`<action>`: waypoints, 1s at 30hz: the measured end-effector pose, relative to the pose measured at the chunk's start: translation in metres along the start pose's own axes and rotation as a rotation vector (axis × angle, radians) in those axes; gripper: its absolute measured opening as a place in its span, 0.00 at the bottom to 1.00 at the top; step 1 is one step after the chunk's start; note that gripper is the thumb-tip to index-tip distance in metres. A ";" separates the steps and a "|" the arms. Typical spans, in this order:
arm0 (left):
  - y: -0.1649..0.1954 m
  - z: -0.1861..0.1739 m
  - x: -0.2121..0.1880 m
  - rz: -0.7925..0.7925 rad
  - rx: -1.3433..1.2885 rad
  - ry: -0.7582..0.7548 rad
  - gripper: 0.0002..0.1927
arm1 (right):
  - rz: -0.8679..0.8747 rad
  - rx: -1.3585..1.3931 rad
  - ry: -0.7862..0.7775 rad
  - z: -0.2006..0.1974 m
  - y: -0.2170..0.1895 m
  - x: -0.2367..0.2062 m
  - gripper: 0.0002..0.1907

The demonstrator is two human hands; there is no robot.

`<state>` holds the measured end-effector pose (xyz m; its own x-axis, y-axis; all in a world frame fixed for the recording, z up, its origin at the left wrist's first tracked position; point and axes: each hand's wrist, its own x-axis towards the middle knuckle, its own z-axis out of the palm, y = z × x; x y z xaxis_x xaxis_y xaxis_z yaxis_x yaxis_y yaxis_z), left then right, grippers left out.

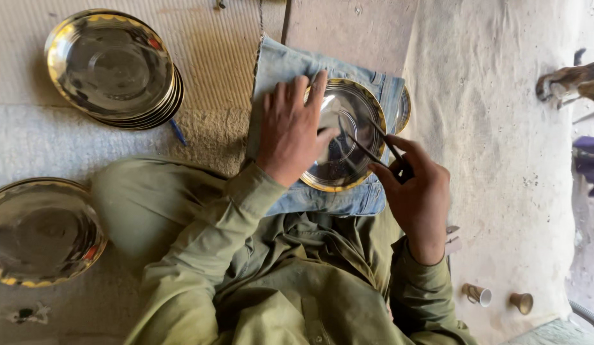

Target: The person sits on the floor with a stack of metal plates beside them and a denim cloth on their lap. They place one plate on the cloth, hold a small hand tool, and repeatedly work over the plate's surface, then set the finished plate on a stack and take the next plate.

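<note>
A round metal plate (345, 137) with a brass-coloured rim is being steadied on a folded piece of blue denim (290, 70), which is lying across the lap of a person seated on the floor in olive-green clothes. The plate is being pressed down by the left hand (290, 131), which is lying flat with its fingers spread over the plate's left edge and rim, gripping nothing. A thin dark pointed tool (373, 145), seemingly with two slender legs, is being held in the right hand (417, 191), whose fingers are closed around its upper end; the tool's tips are being rested on the shiny inner surface of the plate, near its middle. The edge of a second plate (404, 110) is showing from under the first one on the right side. A stack of similar plates (115, 67) is sitting on the floor to the upper left, well apart from the hands, and a small blue pen-like object (177, 132) is lying just beside that stack. Another single plate (45, 231) is lying at the left edge, near the person's knee. Two small metal cups (499, 298) are lying on the pale floor to the lower right, one tipped on its side.
</note>
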<state>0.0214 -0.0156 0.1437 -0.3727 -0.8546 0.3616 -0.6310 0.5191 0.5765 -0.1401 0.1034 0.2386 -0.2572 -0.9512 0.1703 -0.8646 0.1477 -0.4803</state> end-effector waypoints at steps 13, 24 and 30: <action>0.005 -0.006 0.000 -0.039 -0.038 -0.093 0.65 | -0.109 -0.308 -0.091 0.015 -0.028 0.019 0.24; 0.006 -0.006 0.000 -0.052 -0.060 -0.094 0.62 | -0.127 -0.251 -0.081 0.018 -0.026 0.020 0.25; 0.006 -0.006 0.000 -0.053 -0.059 -0.084 0.62 | -0.123 -0.307 -0.095 0.018 -0.027 0.021 0.24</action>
<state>0.0220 -0.0123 0.1514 -0.3973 -0.8778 0.2677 -0.6112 0.4707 0.6363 -0.1139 0.0748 0.2399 -0.1138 -0.9858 0.1231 -0.9799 0.0910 -0.1775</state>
